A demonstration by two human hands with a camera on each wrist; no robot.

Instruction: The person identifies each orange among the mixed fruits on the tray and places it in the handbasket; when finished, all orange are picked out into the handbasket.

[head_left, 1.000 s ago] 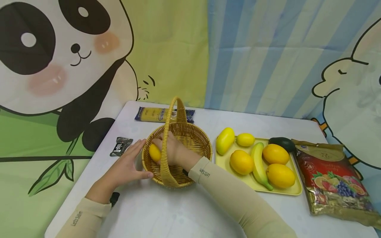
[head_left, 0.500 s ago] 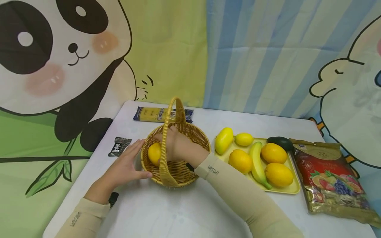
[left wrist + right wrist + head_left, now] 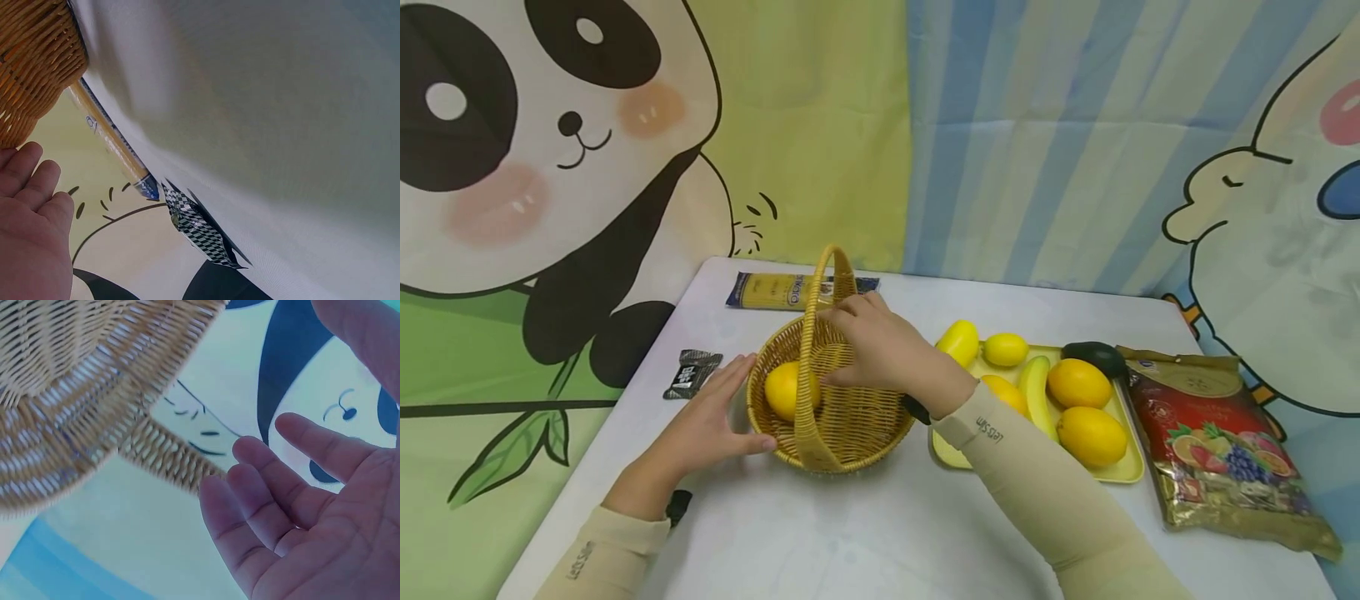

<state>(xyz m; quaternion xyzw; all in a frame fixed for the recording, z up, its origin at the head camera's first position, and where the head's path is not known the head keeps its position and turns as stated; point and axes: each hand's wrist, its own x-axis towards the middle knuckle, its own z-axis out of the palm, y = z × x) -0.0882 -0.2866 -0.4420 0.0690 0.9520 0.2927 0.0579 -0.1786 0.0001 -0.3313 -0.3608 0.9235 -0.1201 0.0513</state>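
Note:
A wicker basket (image 3: 865, 425) with a tall handle stands on the table, and one orange-yellow fruit (image 3: 784, 390) lies in its left side. My left hand (image 3: 703, 425) rests with straight fingers against the basket's left rim; in the left wrist view the fingertips of that hand (image 3: 31, 219) meet the basket's side (image 3: 37, 62). Over the basket's right part, close to the handle, is my right hand (image 3: 887, 346), its fingers spread and holding nothing. The right wrist view shows this hand (image 3: 312, 512) empty beside the basket (image 3: 94, 412).
Right of the basket, a yellow tray (image 3: 1131, 467) bears a banana (image 3: 1036, 396) and several yellow fruits, with a dark green one (image 3: 1093, 358) at its back edge. A red-gold bag (image 3: 1225, 450) lies farther right. Behind is a pasta packet (image 3: 767, 291); left, a small black packet (image 3: 691, 373).
My right hand has let go of the orange-yellow fruit and risen up and to the right. The fruit stays in the basket. My left hand keeps its place at the rim.

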